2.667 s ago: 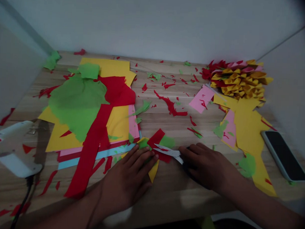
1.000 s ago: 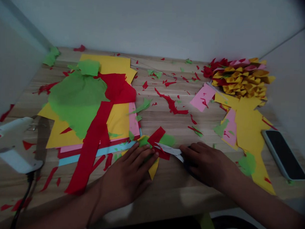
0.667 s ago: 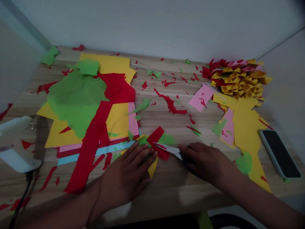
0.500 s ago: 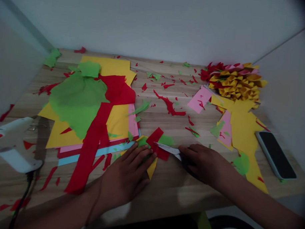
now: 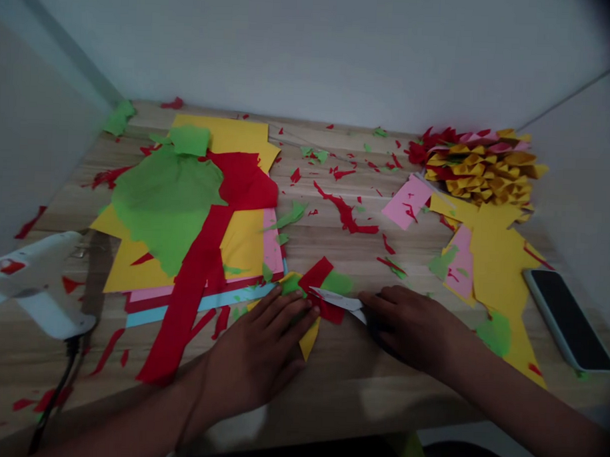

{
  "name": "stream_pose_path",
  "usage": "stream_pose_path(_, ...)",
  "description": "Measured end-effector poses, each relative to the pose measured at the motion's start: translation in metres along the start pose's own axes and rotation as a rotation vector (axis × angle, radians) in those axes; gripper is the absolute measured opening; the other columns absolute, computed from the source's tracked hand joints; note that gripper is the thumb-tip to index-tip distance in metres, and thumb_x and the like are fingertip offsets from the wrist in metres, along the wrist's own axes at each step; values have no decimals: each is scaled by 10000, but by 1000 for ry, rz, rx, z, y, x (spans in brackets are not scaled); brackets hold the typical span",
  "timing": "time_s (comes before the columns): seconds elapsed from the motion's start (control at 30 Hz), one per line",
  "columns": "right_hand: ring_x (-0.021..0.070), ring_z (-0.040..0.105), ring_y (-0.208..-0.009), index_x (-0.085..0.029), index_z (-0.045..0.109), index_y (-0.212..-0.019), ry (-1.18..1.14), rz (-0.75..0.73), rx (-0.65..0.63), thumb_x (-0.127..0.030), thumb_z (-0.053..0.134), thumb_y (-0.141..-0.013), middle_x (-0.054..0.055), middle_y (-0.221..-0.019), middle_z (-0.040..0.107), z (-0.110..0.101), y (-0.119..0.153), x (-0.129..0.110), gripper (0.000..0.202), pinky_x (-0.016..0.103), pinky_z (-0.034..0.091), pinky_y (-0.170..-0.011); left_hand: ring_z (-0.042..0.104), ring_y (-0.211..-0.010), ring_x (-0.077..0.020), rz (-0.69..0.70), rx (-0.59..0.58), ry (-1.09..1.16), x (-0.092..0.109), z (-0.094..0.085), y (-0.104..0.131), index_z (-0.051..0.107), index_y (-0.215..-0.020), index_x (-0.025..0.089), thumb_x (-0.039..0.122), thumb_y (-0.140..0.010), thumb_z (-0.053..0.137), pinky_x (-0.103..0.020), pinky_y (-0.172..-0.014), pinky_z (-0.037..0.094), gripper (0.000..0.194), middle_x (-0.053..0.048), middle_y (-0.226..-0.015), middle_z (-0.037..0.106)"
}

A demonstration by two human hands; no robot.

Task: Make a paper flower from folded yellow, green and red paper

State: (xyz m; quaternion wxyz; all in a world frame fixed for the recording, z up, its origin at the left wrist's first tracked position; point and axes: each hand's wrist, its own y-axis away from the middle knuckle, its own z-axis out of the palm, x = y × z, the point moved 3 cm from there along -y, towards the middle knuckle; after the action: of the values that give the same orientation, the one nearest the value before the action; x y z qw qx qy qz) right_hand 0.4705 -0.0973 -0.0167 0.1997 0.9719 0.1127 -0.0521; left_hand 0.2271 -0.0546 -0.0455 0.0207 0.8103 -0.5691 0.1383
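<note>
My left hand (image 5: 261,343) lies flat on the table, its fingers stretched out over a small yellow piece of paper (image 5: 310,340) with green and red paper on it. The thumb side and fingertips press this layered piece down. In my right hand (image 5: 406,322) is a pair of scissors (image 5: 338,298), its dark handles gripped in the fingers. The blades point left across a red paper piece (image 5: 319,272), close to my left fingertips. Whether the blades have paper between them I cannot tell. A green paper piece (image 5: 339,283) sticks out behind the red one.
A white glue gun (image 5: 47,283) with a black cord stands at the left. Stacked coloured sheets (image 5: 242,239) lie beside it. Red and green scraps litter the middle. Folded paper petals (image 5: 487,171), yellow cut sheets (image 5: 496,262) and a phone (image 5: 568,320) are on the right.
The whole view has shifted slightly, so everything appears a little farther right. Both hands, the scissors and the paper keep nearly the same positions relative to each other.
</note>
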Motion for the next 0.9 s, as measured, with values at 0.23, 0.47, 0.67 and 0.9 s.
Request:
stream_pose_path(0.23, 213, 696, -720, -218, 685, -1092, 40, -70, 122, -138, 577, -850, 44, -814, 710, 6, 2, 5, 277, 261, 427, -547, 425, -1365, -277, -1, -3, 1, 0, 1, 0, 452, -1450, 138, 398, -944, 565, -482, -1198, 299, 581, -114, -1403, 546)
stream_pose_path(0.47, 220, 736, -793, -220, 696, -1210, -172, 71, 360, -187, 523, -877, 75, -958, 776, 3, 22, 36, 377, 298, 548, -683, 462, -1351, -255, -53, -9, -59, 1, 4, 4, 463, -1455, 217, 465, -998, 452, -469, -1170, 289, 520, -75, -1410, 579)
stream_pose_path(0.67, 279, 744, -825, -222, 738, -1134, -253, 479, 547, -344, 589, -871, 88, -924, 796, -17, 31, 75, 326, 325, 519, -676, 523, -1288, -300, -97, -36, -127, 9, 1, -13, 449, -1467, 202, 483, -998, 442, -483, -1052, 383, 546, -105, -1455, 559)
stream_pose_path(0.9, 297, 689, -926, -98, 617, -1237, -74, 509, 467, -343, 612, -851, 166, -1039, 734, -38, 20, 117, 458, 359, 493, -800, 573, -1208, -282, -70, 4, -140, 9, -19, -32, 647, -1160, 198, 279, -963, 525, -485, -1055, 397, 245, -102, -1313, 640)
